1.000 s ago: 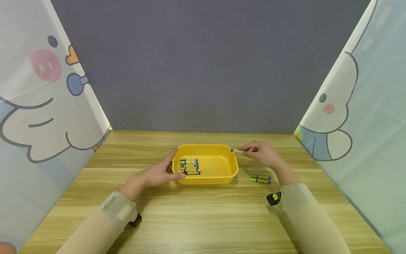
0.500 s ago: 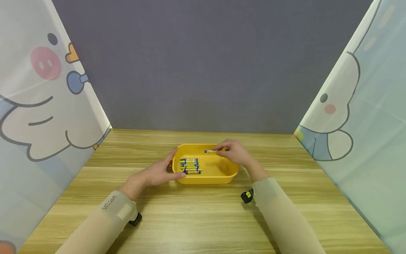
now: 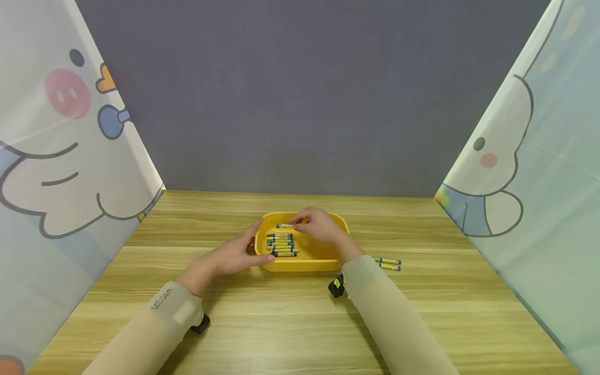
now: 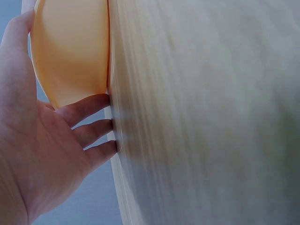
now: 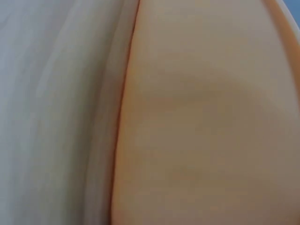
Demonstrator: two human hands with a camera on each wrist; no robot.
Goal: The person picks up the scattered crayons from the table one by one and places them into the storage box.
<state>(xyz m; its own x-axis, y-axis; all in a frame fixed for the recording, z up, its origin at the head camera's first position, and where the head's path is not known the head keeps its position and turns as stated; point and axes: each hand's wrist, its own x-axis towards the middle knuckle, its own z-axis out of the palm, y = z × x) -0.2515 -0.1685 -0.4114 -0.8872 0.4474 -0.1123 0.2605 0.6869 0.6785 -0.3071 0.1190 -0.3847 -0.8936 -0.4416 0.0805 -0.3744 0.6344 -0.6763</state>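
A yellow plastic tub (image 3: 307,266) stands in the middle of the wooden table. My left hand (image 3: 229,257) holds its left end, thumb over the near rim and the other fingers at the end wall. In the left wrist view, that hand (image 4: 51,136) has its fingertips down by the table beside the tub wall (image 4: 75,47). Over the tub's far left part, my right hand (image 3: 319,226) pinches a crayon (image 3: 283,226) with a blue end pointing left. Below it, several yellow and blue crayons (image 3: 282,245) lie in a column inside. The right wrist view shows only tub wall (image 5: 211,117) and table.
Two crayons (image 3: 390,264) lie on the table (image 3: 290,323) to the right, partly behind the right sleeve. A dark grey panel (image 3: 300,99) rises at the back. Printed cloth walls (image 3: 553,208) flank both sides.
My right hand has carried the pinched crayon leftward, from beyond the tub's right rim to above the crayon column. The left hand has stayed on the tub.
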